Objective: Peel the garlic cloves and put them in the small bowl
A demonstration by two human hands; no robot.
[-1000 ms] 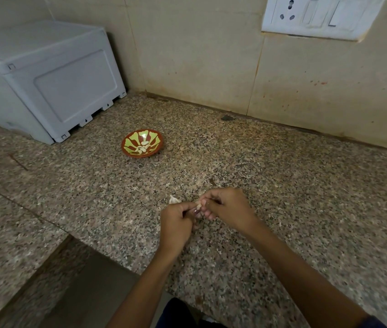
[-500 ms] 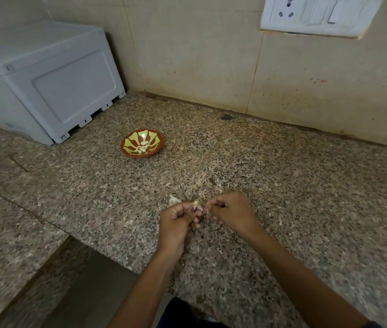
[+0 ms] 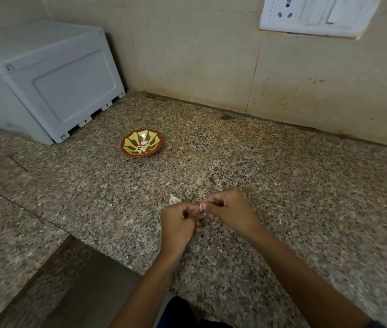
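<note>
Both my hands meet on one garlic clove (image 3: 201, 206): left hand (image 3: 178, 221) pinches it, right hand (image 3: 229, 209) pinches its skin. Small bowl (image 3: 142, 143) sits well ahead-left on the table (image 3: 282, 185), nearer my left.

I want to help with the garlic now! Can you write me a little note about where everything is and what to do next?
Left hand: curled, holding the garlic clove in its grip.
Right hand: pinching at the same clove, pulling skin off.
Small bowl: further back on the counter, with several peeled cloves inside.
One more unpeeled garlic piece lies on the counter just beyond the left hand.
Done: some cloves peeled and in the bowl.
Left: finish this clove, put it in the bowl, then peel the piece on the counter.
</note>
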